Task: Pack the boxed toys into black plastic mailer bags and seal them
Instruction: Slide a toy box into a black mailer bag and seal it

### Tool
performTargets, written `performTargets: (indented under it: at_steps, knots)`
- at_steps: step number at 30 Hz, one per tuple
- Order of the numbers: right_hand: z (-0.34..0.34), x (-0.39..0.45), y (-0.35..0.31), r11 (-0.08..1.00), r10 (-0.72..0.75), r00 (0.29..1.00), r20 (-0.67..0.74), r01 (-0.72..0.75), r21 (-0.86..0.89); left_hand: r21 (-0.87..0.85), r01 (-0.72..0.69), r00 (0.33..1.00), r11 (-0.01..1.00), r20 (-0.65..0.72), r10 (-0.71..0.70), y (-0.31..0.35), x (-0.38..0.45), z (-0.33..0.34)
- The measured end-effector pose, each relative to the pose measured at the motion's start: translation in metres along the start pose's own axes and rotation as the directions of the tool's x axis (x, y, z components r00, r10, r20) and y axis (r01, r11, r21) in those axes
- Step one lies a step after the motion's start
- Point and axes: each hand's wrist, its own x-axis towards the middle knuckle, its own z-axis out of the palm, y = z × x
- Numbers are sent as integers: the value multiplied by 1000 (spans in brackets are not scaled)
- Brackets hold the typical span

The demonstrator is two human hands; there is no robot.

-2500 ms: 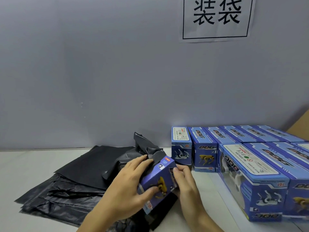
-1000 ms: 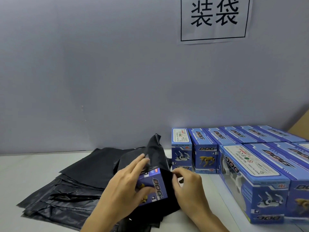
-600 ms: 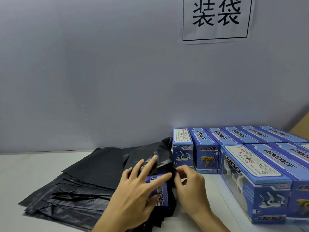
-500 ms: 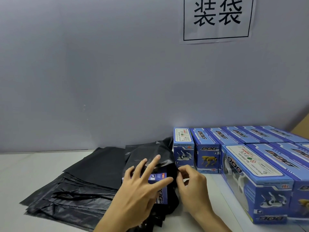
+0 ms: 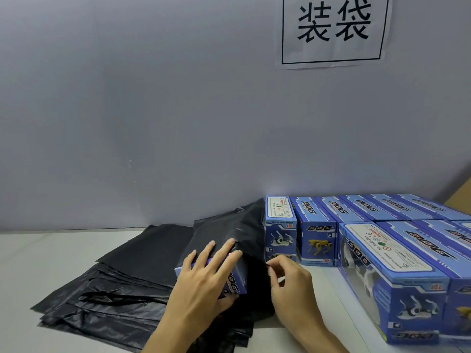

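Note:
A blue boxed toy (image 5: 235, 282) marked DOG lies partly inside a black mailer bag (image 5: 229, 233) near the table's middle. My left hand (image 5: 204, 281) rests flat on top of the box with its fingers spread, pressing it into the bag's mouth. My right hand (image 5: 290, 284) pinches the bag's edge just right of the box. The far end of the box is hidden by the black plastic.
A pile of flat black mailer bags (image 5: 122, 284) spreads to the left on the white table (image 5: 38, 263). Several blue toy boxes (image 5: 382, 253) stand in rows at the right. A paper sign (image 5: 332, 30) hangs on the grey wall. Brown cardboard (image 5: 461, 197) shows at far right.
The box has gone from being held tilted in both hands to lying flat and sliding deeper into the bag. The bag's raised flap has dropped over the box.

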Motion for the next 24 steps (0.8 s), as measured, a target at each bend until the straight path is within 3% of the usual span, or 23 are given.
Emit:
performTargets:
  at_steps: [7, 12, 16, 19, 21, 24]
  knots:
    - [3, -4, -17, 981, -196, 970, 141, 195, 23, -190, 57, 961, 980, -255, -105, 0, 2, 4]
    - [3, -10, -25, 968, -251, 949, 189, 241, 73, -247, 33, 949, 968, -295, -108, -8, -1, 10]
    - [-2, -7, -13, 992, -114, 978, 172, 104, 68, -180, 84, 987, 980, -123, -107, -21, -3, 9]
    - [-6, -6, -6, 995, -17, 983, 185, -2, 104, -188, 204, 979, 961, 35, -201, -41, -5, 11]
    - [-7, -5, -6, 985, 36, 992, 122, -56, 164, -368, 341, 939, 865, 176, -295, -57, -11, 13]
    - [-7, -4, -11, 954, 129, 982, 134, -160, 253, -647, 458, 889, 610, 347, -299, -70, -15, 12]
